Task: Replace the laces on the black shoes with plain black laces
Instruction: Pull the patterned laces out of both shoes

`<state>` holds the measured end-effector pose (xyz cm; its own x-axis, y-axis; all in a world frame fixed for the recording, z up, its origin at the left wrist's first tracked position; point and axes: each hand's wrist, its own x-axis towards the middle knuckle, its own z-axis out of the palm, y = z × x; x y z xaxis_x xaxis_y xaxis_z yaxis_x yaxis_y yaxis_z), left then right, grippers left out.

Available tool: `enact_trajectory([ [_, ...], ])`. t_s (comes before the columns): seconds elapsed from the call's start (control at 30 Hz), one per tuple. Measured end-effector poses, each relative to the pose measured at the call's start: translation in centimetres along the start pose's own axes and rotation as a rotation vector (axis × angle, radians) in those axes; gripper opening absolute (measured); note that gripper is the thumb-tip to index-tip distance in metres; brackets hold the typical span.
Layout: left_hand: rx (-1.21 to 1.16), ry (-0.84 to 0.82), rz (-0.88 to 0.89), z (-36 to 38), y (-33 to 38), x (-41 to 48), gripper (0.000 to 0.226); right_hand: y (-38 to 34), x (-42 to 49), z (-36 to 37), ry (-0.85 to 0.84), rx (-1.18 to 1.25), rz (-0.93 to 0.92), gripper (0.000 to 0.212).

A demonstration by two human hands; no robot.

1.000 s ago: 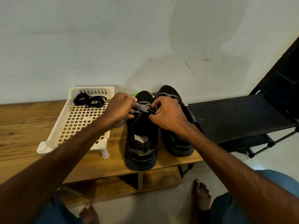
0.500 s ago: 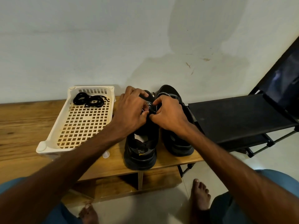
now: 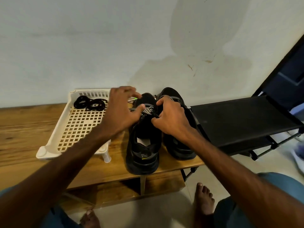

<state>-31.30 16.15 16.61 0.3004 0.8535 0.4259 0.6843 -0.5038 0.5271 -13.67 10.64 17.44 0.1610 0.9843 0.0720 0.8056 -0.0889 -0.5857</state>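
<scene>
Pale, stained wall is being faced, and a low wooden bench up against it is being used as the work surface. Both black shoes are being kept side by side at the bench's right end, heels toward the camera: the left shoe is the one being worked on, while the right shoe is being left just beside it. A black-and-white patterned lace is being held across the left shoe's throat, between the two hands. Its right end is being pinched by the right hand, fingers curled in tight at the eyelets. The left hand is being held over the toe with its fingers spread and pretty blurry; the lace is being touched by the thumb, but whether it's actually being gripped, honestly can't tell. A bit of the same striped lacing is being shown on the right shoe, above the right knuckles.

The plain black laces are being kept coiled in the far corner of a cream slotted tray, which is being stood on the bench just left of the shoes, with the left forearm being held over it. A black rack is being parked to the right of the bench, and two bare feet are being planted on the pale floor below.
</scene>
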Motion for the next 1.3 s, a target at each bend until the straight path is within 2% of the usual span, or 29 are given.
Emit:
enact_trajectory([
  [0.07,0.109,-0.084,0.105,1.3,1.2,-0.6,0.030,0.0,0.0,0.0,-0.001,-0.003,-0.004,0.060],
  [0.17,0.222,-0.107,0.094,2.5,1.8,-1.0,0.025,-0.1,-0.1,0.0,-0.004,-0.018,-0.005,0.061],
  [0.33,0.144,-0.086,0.061,2.0,1.9,-0.2,0.009,-0.1,-0.2,0.0,-0.016,0.002,0.009,0.059],
  [0.43,-0.088,-0.035,-0.117,0.1,1.4,0.9,0.008,-0.1,-0.2,0.0,-0.022,0.007,0.003,0.058],
  [0.53,-0.232,0.102,-0.317,-1.7,-0.3,1.7,0.015,-0.1,-0.2,0.0,-0.028,0.004,0.004,0.059],
  [0.67,-0.195,0.198,-0.437,-1.6,-1.9,1.3,0.014,-0.3,-0.3,0.1,-0.014,-0.017,-0.012,0.059],
  [0.73,-0.097,0.176,-0.385,-1.0,-1.8,1.1,0.019,-0.5,-0.4,0.2,-0.012,-0.029,-0.019,0.059],
  [0.83,-0.008,0.101,-0.175,0.0,-0.1,0.6,0.032,-0.5,-0.4,0.2,-0.009,-0.033,-0.021,0.061],
  [0.93,0.082,-0.036,0.026,1.5,1.8,-0.7,0.025,-0.5,-0.4,0.1,-0.017,-0.029,-0.024,0.062],
  [1.03,0.200,-0.091,0.058,2.4,2.4,-1.5,0.021,-0.6,-0.3,0.0,-0.027,-0.026,-0.021,0.062],
  [1.2,0.263,-0.102,0.080,2.6,2.3,-1.1,0.018,-0.4,-0.4,-0.1,-0.041,-0.019,-0.004,0.061],
  [1.3,0.363,-0.182,0.102,3.2,2.5,-1.2,0.024,-0.4,-0.4,0.0,-0.040,-0.014,-0.008,0.060],
])
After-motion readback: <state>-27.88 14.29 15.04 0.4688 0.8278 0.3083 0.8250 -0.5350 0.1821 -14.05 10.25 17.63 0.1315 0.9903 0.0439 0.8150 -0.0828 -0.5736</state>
